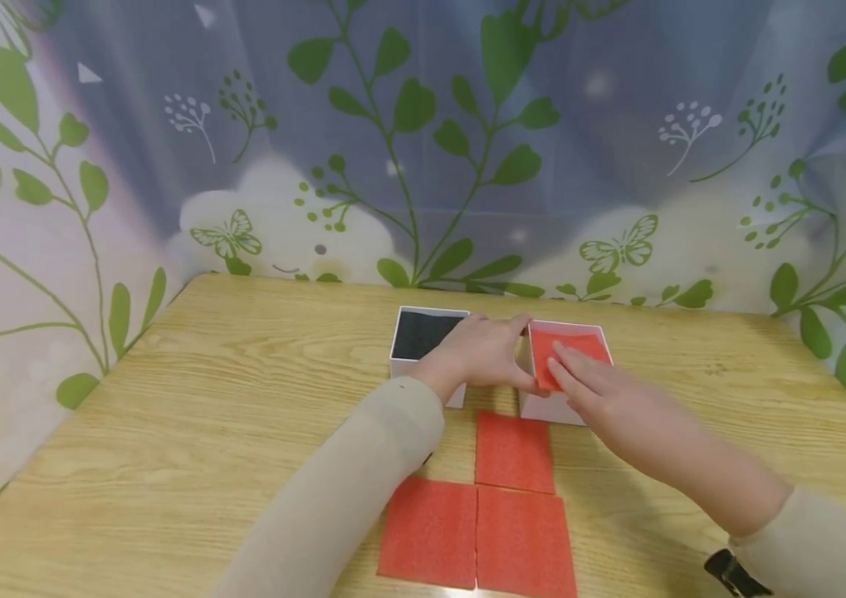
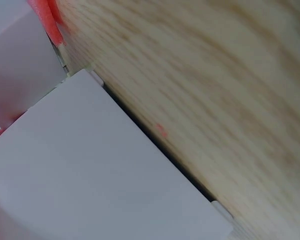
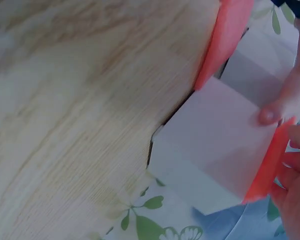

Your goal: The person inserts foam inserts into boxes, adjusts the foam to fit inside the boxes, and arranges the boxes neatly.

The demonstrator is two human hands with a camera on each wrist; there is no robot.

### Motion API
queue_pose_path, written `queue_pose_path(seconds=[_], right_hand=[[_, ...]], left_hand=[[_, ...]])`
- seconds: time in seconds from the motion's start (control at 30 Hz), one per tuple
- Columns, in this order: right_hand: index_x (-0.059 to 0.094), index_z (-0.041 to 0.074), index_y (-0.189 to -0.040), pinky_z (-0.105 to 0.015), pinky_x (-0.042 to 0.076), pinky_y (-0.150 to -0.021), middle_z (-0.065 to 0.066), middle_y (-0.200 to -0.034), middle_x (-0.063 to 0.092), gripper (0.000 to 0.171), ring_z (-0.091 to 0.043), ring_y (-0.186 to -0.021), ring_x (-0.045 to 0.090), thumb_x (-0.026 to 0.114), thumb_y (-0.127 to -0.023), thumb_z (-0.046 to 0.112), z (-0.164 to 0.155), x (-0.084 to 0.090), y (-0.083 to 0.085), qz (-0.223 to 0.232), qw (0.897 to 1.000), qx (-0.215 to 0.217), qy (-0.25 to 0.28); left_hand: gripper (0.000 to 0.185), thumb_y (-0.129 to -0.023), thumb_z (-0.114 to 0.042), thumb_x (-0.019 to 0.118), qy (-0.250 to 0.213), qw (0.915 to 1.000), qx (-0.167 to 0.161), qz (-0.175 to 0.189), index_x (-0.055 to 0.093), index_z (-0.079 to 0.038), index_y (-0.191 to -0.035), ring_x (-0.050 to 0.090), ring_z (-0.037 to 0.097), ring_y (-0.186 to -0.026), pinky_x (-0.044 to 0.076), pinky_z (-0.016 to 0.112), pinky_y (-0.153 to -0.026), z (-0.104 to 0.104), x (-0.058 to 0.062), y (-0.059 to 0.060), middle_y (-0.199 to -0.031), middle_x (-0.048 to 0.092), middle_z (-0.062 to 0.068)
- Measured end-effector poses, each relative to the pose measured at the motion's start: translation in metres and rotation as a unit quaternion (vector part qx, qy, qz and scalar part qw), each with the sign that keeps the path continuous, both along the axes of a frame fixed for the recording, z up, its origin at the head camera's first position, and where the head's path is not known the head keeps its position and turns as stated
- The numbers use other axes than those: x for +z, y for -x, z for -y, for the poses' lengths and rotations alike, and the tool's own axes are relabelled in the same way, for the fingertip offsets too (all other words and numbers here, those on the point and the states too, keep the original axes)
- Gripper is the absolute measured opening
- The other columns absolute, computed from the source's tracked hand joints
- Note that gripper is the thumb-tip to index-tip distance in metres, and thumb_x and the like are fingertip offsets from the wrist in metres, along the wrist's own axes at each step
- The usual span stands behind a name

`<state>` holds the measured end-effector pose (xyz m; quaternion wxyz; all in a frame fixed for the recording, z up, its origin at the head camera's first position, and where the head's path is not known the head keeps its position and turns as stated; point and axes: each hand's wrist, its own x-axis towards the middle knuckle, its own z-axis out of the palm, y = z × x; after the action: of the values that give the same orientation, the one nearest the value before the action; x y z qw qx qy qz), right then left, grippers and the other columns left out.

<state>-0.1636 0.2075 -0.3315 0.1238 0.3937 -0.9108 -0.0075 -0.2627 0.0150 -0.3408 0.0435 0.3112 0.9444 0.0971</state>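
Right hand point(image 1: 594, 386) lay flat on a red foam pad point(image 1: 568, 349), fingers straight, pressing it down into the right white box point(image 1: 553, 405); grip spread, not pinching. Left hand point(image 1: 478, 353) curled around that box's left wall, thumb on the front face, steadying it. The pad looked slightly proud of the rim on the near side in the right wrist view, so my read: push evenly across the corners rather than the centre, and keep the left hand bracing so the box didn't skid.

Black-lined box point(image 1: 423, 336) sat just beside it on the left, close enough that the left hand filled the gap. Three more red pads point(image 1: 512, 507) lay on the table point(image 1: 206, 399) just in front, touching each other. Open room to the right and far side; table edges well apart from the boxes.
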Motion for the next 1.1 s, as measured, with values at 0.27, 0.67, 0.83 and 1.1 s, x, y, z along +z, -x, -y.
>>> queue_pose_path(seconds=[0.27, 0.67, 0.83, 1.1], right_hand=[[0.038, -0.002, -0.140, -0.048, 0.039, -0.097, -0.019, -0.142, 0.038, 0.067, -0.030, -0.130, 0.038, 0.070, -0.081, 0.002, 0.0076, -0.0069, -0.0058, -0.025, 0.998, 0.031, -0.044], [0.041, -0.003, -0.138, -0.048, 0.042, -0.094, -0.021, -0.138, 0.043, 0.065, -0.032, -0.126, 0.043, 0.066, -0.079, -0.009, 0.0112, -0.0057, -0.0055, -0.017, 0.999, 0.016, -0.033], [0.042, -0.003, -0.137, -0.048, 0.046, -0.089, -0.021, -0.136, 0.046, 0.066, -0.034, -0.119, 0.050, 0.066, -0.077, -0.013, 0.0111, -0.0058, -0.0035, -0.024, 0.999, 0.015, -0.030], [0.046, -0.002, -0.135, -0.047, 0.050, -0.083, -0.020, -0.134, 0.049, 0.066, -0.036, -0.113, 0.054, 0.069, -0.075, -0.012, 0.0100, -0.0045, 0.0013, -0.034, 0.999, 0.023, -0.011]], left_hand=[[0.093, -0.076, -0.062, 0.061, 0.001, 1.0000, 0.002, 0.001, 0.026, -0.016, -0.148, 0.049, 0.006, -0.118, 0.021, 0.036, -0.109, 0.0003, -0.0009, -0.0001, -0.133, 0.051, -0.012], [0.094, -0.075, -0.062, 0.061, 0.001, 1.0000, 0.001, 0.002, 0.025, -0.015, -0.148, 0.050, 0.007, -0.118, 0.021, 0.036, -0.109, 0.0006, -0.0001, 0.0002, -0.133, 0.052, -0.011], [0.093, -0.076, -0.060, 0.062, -0.001, 1.0000, 0.005, 0.006, 0.025, -0.014, -0.148, 0.050, 0.008, -0.118, 0.021, 0.037, -0.109, 0.0014, 0.0018, -0.0008, -0.133, 0.052, -0.009], [0.095, -0.074, -0.062, 0.064, -0.016, 0.9998, -0.003, 0.007, 0.028, -0.014, -0.147, 0.052, 0.007, -0.113, 0.022, 0.037, -0.109, 0.0012, 0.0011, -0.0003, -0.129, 0.054, -0.010]])
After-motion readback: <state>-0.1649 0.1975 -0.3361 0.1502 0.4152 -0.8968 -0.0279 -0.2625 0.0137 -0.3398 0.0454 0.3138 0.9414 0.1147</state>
